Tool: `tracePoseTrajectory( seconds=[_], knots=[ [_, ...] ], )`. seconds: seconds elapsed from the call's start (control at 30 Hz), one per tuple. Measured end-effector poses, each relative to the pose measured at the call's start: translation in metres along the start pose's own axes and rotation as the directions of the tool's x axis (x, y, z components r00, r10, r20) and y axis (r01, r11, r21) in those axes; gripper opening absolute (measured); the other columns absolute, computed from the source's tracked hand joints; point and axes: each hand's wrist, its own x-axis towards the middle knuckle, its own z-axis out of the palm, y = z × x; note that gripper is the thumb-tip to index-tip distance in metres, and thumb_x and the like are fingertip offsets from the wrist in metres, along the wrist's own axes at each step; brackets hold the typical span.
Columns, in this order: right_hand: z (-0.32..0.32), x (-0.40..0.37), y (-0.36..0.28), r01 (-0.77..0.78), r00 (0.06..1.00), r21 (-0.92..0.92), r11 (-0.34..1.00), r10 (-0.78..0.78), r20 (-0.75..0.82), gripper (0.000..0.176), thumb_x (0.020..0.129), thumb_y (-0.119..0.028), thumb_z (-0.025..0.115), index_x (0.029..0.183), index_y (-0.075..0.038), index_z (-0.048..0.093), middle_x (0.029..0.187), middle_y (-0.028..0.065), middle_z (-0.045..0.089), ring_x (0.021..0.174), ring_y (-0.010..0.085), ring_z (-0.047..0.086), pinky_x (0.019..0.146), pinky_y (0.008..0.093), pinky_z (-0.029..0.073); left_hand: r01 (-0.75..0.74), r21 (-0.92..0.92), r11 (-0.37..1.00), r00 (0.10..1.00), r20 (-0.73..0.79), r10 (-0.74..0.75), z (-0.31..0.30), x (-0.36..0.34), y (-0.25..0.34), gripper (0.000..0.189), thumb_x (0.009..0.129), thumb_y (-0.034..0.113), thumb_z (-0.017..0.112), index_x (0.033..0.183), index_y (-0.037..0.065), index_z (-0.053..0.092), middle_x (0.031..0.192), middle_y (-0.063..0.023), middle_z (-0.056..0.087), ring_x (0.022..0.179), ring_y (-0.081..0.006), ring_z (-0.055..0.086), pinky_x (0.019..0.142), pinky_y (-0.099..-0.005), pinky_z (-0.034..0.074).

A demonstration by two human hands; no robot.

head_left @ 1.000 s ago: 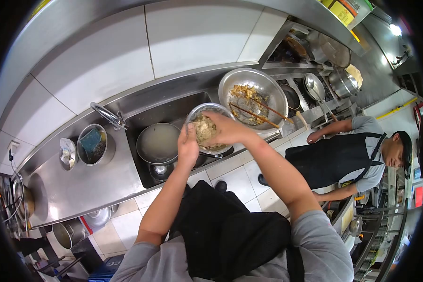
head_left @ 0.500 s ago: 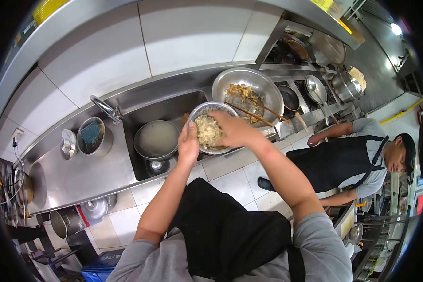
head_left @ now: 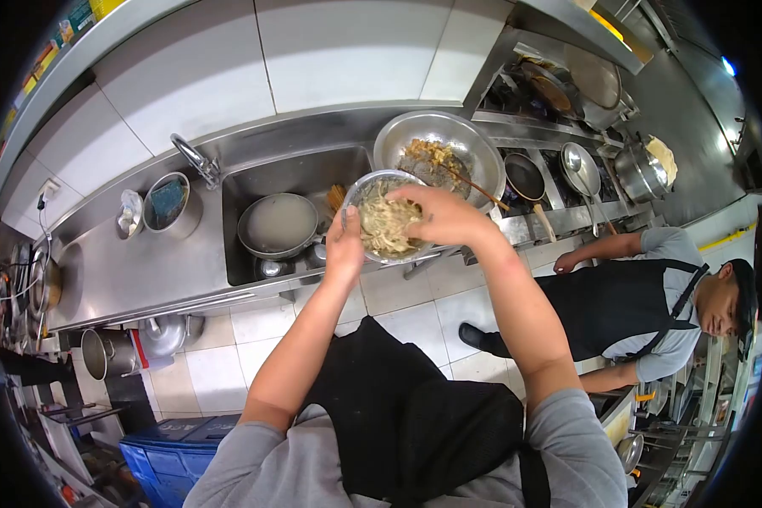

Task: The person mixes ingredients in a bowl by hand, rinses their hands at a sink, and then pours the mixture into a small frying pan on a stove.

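- Your left hand [head_left: 345, 245] clamps the near rim of a steel bowl [head_left: 362, 188], thumb on the edge, and holds it tipped over the front lip of the sink [head_left: 305, 173] at the centre of the frame.
- The bowl holds a pale, stringy shredded mix [head_left: 383, 230], heaped toward its middle.
- Your right hand [head_left: 445, 217] lies on top of that mix from the right, fingers bent down into it. You cannot tell whether they close on a clump.
- Just behind the bowl, upper centre, a wide steel wok [head_left: 474, 146] holds browned food, and a pair of chopsticks [head_left: 481, 186] leans out over its right rim.
- Left of the bowl, inside the sink, sits a pot of cloudy water [head_left: 277, 224]. A small steel cup [head_left: 270, 267] lies at its front edge.
- The tap [head_left: 196, 158] curves over the sink's left corner.
- On the counter further left stand a round tin with a blue-green sponge [head_left: 169, 203] and a smaller tin with a plastic bag [head_left: 129, 214].
- To the right of the wok, a dark pan [head_left: 526, 176] and a ladle [head_left: 581, 165] rest on the stove.
- At the right edge a co-worker in a grey shirt and black apron [head_left: 626, 296] leans with one hand on the stove front.
- The yellow packets [head_left: 85, 10] on the shelf at upper left carry print too small to read.
- A blue crate [head_left: 173, 453] sits on the floor at lower left, below a steel pot [head_left: 102, 353] and a lid [head_left: 165, 335] under the counter.
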Motion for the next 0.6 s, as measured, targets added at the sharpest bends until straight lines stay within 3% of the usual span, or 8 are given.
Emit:
tracePoseTrajectory(
  seconds=[0.07, 0.1, 0.17, 0.23, 0.3, 0.43, 0.53, 0.6],
  knots=[
    [0.028, 0.007, 0.012, 0.038, 0.99, -0.194, 0.98, -0.063, -0.124, 0.055, 0.078, -0.018, 0.077, 0.13, -0.005, 0.062, 0.128, 0.022, 0.067, 0.121, 0.0384, 0.064, 0.105, 0.0424, 0.05, -0.023, 0.047, 0.999, 1.0, -0.002, 0.023, 0.005, -0.005, 0.003, 0.052, 0.113, 0.04, 0.046, 0.146, -0.001, 0.053, 0.131, -0.0141, 0.066, 0.12, -0.0202, 0.061, 0.107, -0.0346, 0.046],
    [0.032, 0.01, 0.016, 0.04, 0.99, -0.193, 0.98, -0.065, -0.124, 0.055, 0.078, -0.018, 0.077, 0.13, -0.005, 0.062, 0.128, 0.022, 0.067, 0.121, 0.0384, 0.064, 0.105, 0.0424, 0.05, -0.024, 0.049, 0.999, 1.0, -0.003, 0.024, 0.005, -0.004, -0.003, 0.052, 0.113, 0.04, 0.046, 0.146, -0.001, 0.053, 0.131, -0.0141, 0.066, 0.12, -0.0202, 0.061, 0.107, -0.0346, 0.046],
    [0.039, 0.02, 0.021, -0.039, 0.999, -0.172, 0.984, 0.042, 0.013, 0.062, 0.076, -0.023, 0.08, 0.132, -0.006, 0.06, 0.128, 0.0224, 0.068, 0.12, 0.0415, 0.064, 0.104, 0.0435, 0.051, -0.192, 0.161, 0.968, 0.98, 0.073, 0.183, -0.002, 0.002, -0.02, 0.052, 0.113, 0.039, 0.046, 0.145, -0.001, 0.054, 0.132, -0.0135, 0.066, 0.12, -0.0202, 0.06, 0.107, -0.0345, 0.046],
    [0.029, 0.02, 0.026, 0.048, 0.999, -0.176, 0.983, -0.05, -0.007, 0.056, 0.078, -0.013, 0.076, 0.131, -0.006, 0.06, 0.123, 0.0193, 0.07, 0.115, 0.036, 0.068, 0.103, 0.0405, 0.051, -0.168, 0.166, 0.972, 0.986, 0.039, 0.163, -0.009, 0.005, -0.021, 0.052, 0.113, 0.04, 0.046, 0.145, -0.001, 0.055, 0.133, -0.0131, 0.066, 0.121, -0.0204, 0.06, 0.107, -0.0349, 0.046],
    [0.009, 0.02, 0.022, 0.141, 0.989, 0.068, 0.988, -0.138, -0.044, 0.053, 0.079, -0.002, 0.07, 0.131, -0.005, 0.06, 0.118, 0.0153, 0.071, 0.112, 0.0268, 0.069, 0.101, 0.0364, 0.052, -0.052, 0.076, 0.996, 0.998, 0.023, 0.05, -0.015, 0.009, -0.02, 0.054, 0.113, 0.041, 0.046, 0.146, -0.001, 0.054, 0.134, -0.013, 0.066, 0.122, -0.02, 0.06, 0.106, -0.0347, 0.046],
    [-0.003, 0.021, 0.002, 0.19, 0.971, 0.215, 0.958, -0.152, -0.184, 0.05, 0.081, 0.006, 0.064, 0.13, -0.005, 0.061, 0.114, 0.0112, 0.07, 0.11, 0.0205, 0.067, 0.098, 0.0342, 0.052, -0.045, 0.034, 0.998, 0.999, 0.015, 0.044, -0.015, 0.015, -0.004, 0.05, 0.114, 0.038, 0.045, 0.147, 0.0, 0.051, 0.13, -0.0115, 0.067, 0.114, -0.0166, 0.064, 0.097, -0.032, 0.053],
    [0.0, 0.026, -0.011, 0.212, 0.963, 0.143, 0.967, -0.182, -0.199, 0.045, 0.084, 0.003, 0.067, 0.128, -0.002, 0.063, 0.116, 0.0133, 0.071, 0.11, 0.021, 0.068, 0.097, 0.0346, 0.053, -0.012, 0.032, 0.999, 1.0, 0.01, 0.012, -0.019, 0.025, 0.005, 0.051, 0.114, 0.039, 0.045, 0.146, 0.0, 0.051, 0.128, -0.0116, 0.067, 0.112, -0.0165, 0.064, 0.094, -0.0316, 0.054],
    [-0.004, 0.028, -0.022, 0.119, 0.973, -0.073, 0.99, -0.131, -0.19, 0.04, 0.086, 0.0, 0.069, 0.127, -0.001, 0.065, 0.119, 0.0179, 0.072, 0.109, 0.0242, 0.069, 0.096, 0.0349, 0.053, -0.093, 0.066, 0.994, 0.994, 0.07, 0.088, -0.024, 0.035, 0.007, 0.052, 0.114, 0.041, 0.046, 0.145, 0.0, 0.052, 0.127, -0.0118, 0.067, 0.112, -0.0163, 0.064, 0.094, -0.0313, 0.053]
  ],
)
